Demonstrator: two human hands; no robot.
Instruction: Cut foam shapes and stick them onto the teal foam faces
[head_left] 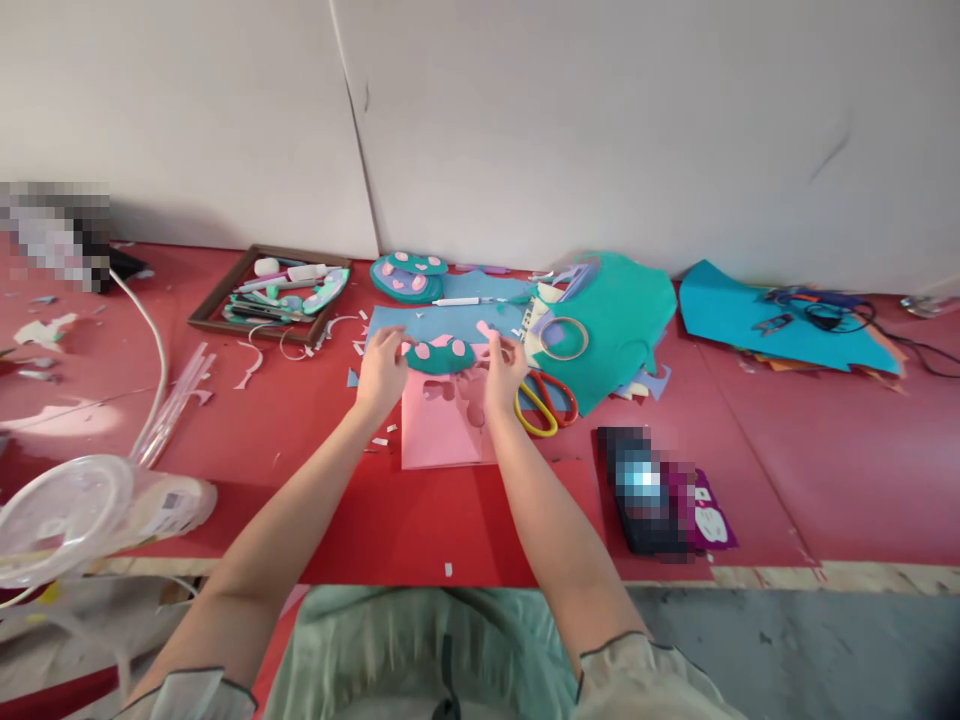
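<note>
Teal and spotted with pink dots, a curved piece (442, 357) lies between the two hands, by the far edge of a pink sheet (431, 440) full of cut-out gaps. The left hand (384, 375) has its fingertips at the piece's left end, but I cannot tell whether they pinch it or only rest there. Thumb and finger of the right hand (508, 370) look pinched together on a small pink oval (483, 328), near the piece's other end and with the pale blue sheet (397, 325) behind.

Such a small oval could slip from the fingertips and get lost among the white scraps (381, 441) or on the pink sheet, where its colour would hide it. A loose touch on the left might let the curved piece skid or turn, and fingers blocking the view could leave an oval crooked (or overlapping a neighbouring dot). Scissors (553, 418) with yellow and red handles lie just beside the right wrist, so a careless sweep outward could knock them into the teal sheet (626, 320)
</note>
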